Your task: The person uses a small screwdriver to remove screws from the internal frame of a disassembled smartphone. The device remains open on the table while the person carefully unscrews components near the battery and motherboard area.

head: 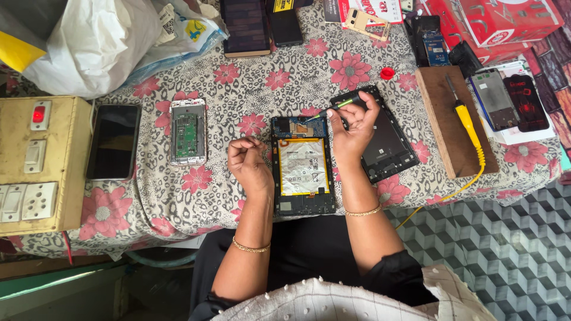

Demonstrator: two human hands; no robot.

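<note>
An opened tablet (303,169) lies face down at the table's front edge, its silver battery and blue circuit board exposed. My right hand (355,125) grips a small green-handled screwdriver (334,107), whose tip points at the board near the tablet's top edge. My left hand (247,159) rests curled beside the tablet's left edge, fingers closed, nothing visible in it. The tablet's black back cover (386,139) lies just right of my right hand.
An opened white phone (188,132) and a dark phone (113,141) lie to the left, by a yellow switch box (38,163). A wooden block (452,119) carrying a yellow soldering iron (467,122) lies to the right. Phones, boxes and a white bag (95,41) line the back.
</note>
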